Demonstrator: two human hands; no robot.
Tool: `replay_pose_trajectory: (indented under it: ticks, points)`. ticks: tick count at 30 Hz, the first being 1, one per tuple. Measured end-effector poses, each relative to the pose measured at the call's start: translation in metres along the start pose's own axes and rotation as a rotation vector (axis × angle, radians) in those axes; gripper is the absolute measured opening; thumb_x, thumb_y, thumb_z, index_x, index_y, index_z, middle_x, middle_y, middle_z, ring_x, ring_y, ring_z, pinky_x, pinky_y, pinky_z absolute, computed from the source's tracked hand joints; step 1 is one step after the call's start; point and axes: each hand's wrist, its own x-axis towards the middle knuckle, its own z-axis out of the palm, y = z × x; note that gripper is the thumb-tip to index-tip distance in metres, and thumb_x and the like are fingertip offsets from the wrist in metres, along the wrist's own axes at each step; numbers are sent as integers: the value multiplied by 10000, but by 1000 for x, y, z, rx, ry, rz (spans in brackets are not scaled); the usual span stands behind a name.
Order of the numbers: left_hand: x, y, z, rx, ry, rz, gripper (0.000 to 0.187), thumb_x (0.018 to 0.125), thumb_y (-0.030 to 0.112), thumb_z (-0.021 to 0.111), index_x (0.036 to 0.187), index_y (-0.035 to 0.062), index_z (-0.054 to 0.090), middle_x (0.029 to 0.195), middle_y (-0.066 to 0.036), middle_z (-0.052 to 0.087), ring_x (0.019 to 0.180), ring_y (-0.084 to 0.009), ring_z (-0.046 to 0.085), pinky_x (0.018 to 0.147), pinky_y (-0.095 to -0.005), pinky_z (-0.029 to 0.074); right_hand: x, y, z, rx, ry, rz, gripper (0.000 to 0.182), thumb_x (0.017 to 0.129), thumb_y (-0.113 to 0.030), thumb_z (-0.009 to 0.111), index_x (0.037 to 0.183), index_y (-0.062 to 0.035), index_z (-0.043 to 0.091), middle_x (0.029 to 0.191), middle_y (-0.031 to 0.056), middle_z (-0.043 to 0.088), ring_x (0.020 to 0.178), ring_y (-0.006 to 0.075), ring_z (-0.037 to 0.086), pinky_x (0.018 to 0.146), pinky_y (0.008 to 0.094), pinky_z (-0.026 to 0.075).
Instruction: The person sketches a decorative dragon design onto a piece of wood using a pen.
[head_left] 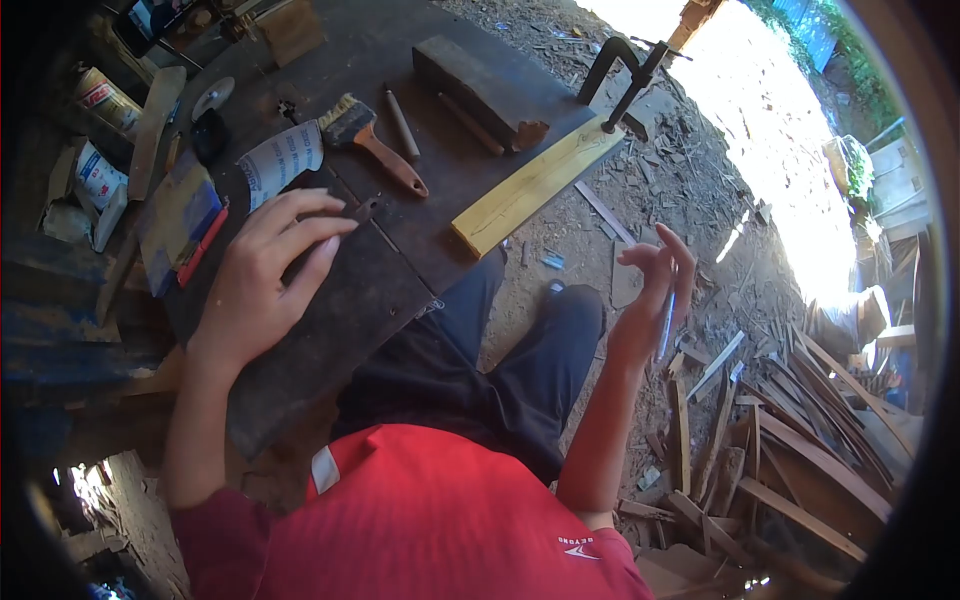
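Note:
My left hand [285,255] hovers over the dark workbench [330,320], fingers apart and slightly curled, holding nothing. It is nearest to a piece of printed paper [283,163]. Off the bench on the right, my right hand [655,295] is raised with a thin pale pen-like stick [666,325] held in it. Between the hands, a yellowish wood strip [535,190] lies at the bench edge, with a black clamp [625,85] at its far end. A paintbrush [375,145] with a wooden handle rests on the bench beside a slim rod [402,122].
A dark wood block [480,90] and a brown stick [470,123] lie behind the strip. At left are a can [108,102], sanding blocks [180,225] and a red object [203,246]. Scrap wood [790,450] is piled on the ground at right.

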Motion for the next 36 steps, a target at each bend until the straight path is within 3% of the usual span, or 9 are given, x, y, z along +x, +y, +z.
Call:
replay_pose_trajectory:
  ticks: [4,9,12,13,17,22,26,27,36]
  points:
    - [-19,12,-2,17,97,-83,211,1044,51,696,1231,30,789,1326,-137,749,1315,-361,698,1111,-471,541,2,10,0,-143,-60,-79,240,1184,-136,550,1321,-46,726,1049,136,816,976,184,780,988,391,575]
    - [-26,26,9,24,104,-201,263,1041,71,707,1291,45,786,1413,-141,738,1463,-383,622,1222,-494,483,5,6,19,-219,-174,-223,228,1133,-111,660,1345,-50,717,1219,147,830,1172,250,787,1077,438,568]
    - [-18,40,31,59,92,-170,363,1061,110,694,1414,42,744,1515,-163,700,1516,-377,583,1271,-488,435,24,-1,35,-355,-352,-550,345,1071,-139,762,1396,-51,691,1376,141,794,1309,319,743,1128,471,551]
    - [-12,46,40,68,76,-109,412,1064,159,706,1460,45,721,1546,-167,684,1535,-379,564,1291,-505,413,31,-9,38,-397,-439,-573,468,1024,-186,823,1441,-57,656,1495,147,731,1431,378,655,1196,512,501]
    - [2,73,66,63,35,-2,521,1081,230,692,1557,27,635,1609,-171,631,1560,-391,527,1316,-527,371,38,-10,57,-458,-530,-606,504,1027,-258,821,1448,-64,624,1601,162,646,1536,378,561,1284,538,410]
    - [9,75,69,53,62,-36,518,1187,259,474,1611,-28,554,1650,-205,579,1584,-401,486,1327,-512,339,2,-23,53,-285,-726,-667,480,1021,-271,819,1417,-70,636,1565,152,666,1521,356,576,1314,534,386]
    - [15,77,70,-16,121,-26,539,1198,285,435,1586,-72,547,1600,-266,593,1537,-441,520,1317,-541,346,-15,-39,37,-71,-893,-802,377,993,-242,841,1307,-76,715,1417,107,761,1388,298,689,1257,489,485]
    - [20,78,71,-4,109,-21,542,1199,290,437,1587,-72,546,1601,-267,592,1538,-442,519,1317,-541,346,-15,-43,34,46,-892,-756,291,976,-219,854,1213,-78,761,1268,77,818,1246,285,769,1180,474,556]
    - [50,89,104,14,-36,65,561,1195,308,496,1634,-41,506,1668,-262,537,1592,-440,464,1344,-538,307,-4,-31,21,79,-465,-386,166,1013,28,702,1137,-42,787,1059,102,856,1018,278,833,1090,474,589]
